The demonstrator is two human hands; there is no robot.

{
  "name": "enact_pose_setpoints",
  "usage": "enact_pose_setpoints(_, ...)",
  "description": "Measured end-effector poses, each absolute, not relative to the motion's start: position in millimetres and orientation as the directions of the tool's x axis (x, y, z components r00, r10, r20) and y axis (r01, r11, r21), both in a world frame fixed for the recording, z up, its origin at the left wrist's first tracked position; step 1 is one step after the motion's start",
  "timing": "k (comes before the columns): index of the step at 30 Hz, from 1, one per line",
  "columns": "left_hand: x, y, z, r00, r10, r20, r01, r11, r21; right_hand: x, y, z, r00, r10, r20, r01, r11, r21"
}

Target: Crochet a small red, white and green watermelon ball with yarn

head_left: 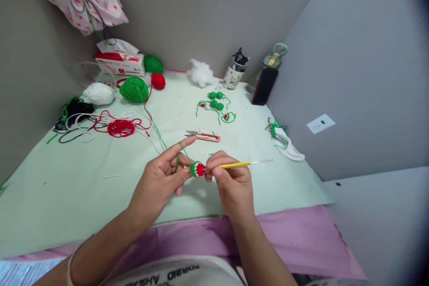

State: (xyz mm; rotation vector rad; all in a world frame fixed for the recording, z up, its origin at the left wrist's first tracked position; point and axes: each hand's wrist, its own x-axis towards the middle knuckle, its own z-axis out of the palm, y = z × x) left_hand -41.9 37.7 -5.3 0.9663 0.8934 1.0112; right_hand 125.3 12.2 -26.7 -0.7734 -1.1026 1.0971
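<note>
My left hand (164, 174) pinches a small crocheted piece (197, 169), red in the middle with a green rim. Green yarn (157, 129) runs over its raised forefinger and back across the table. My right hand (229, 178) is closed on a yellow-handled crochet hook (239, 165), whose tip is at the piece. Both hands hover just above the pale green table cover (83, 187), near its front edge.
Orange thread snips (204, 136) lie just beyond my hands. Farther back are finished green and red pieces (216, 103), green yarn balls (134, 88), a red ball (158, 81), loose red, white and black yarn (100, 123), stuffing (200, 73), a cup (234, 73) and a phone (264, 86).
</note>
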Motion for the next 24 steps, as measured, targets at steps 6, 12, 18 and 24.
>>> enact_pose_setpoints(6, -44.5, 42.1, -8.9, 0.379, 0.911, -0.165, -0.267, 0.278, 0.923, 119.2, 12.3, -24.9, 0.043, 0.979, 0.199, -0.455, 0.196, -0.869)
enact_pose_setpoints(12, -42.1, 42.4, -4.2, 0.523, 0.822, -0.226, -0.321, 0.435, 0.841, 119.4, 10.5, -23.7, 0.055, 0.993, 0.108, -0.476, 0.121, -0.871)
enact_pose_setpoints(18, -44.9, 43.0, -6.1, 0.616, 0.746, -0.252, -0.363, 0.553, 0.750, 125.9, 11.3, -22.8, 0.105, 0.988, 0.110, -0.478, 0.148, -0.866)
enact_pose_setpoints(24, -47.9, 43.7, -10.2, 0.644, 0.720, -0.256, -0.375, 0.590, 0.715, 139.5, 10.8, -19.6, 0.156, 0.978, 0.138, -0.398, 0.190, -0.897)
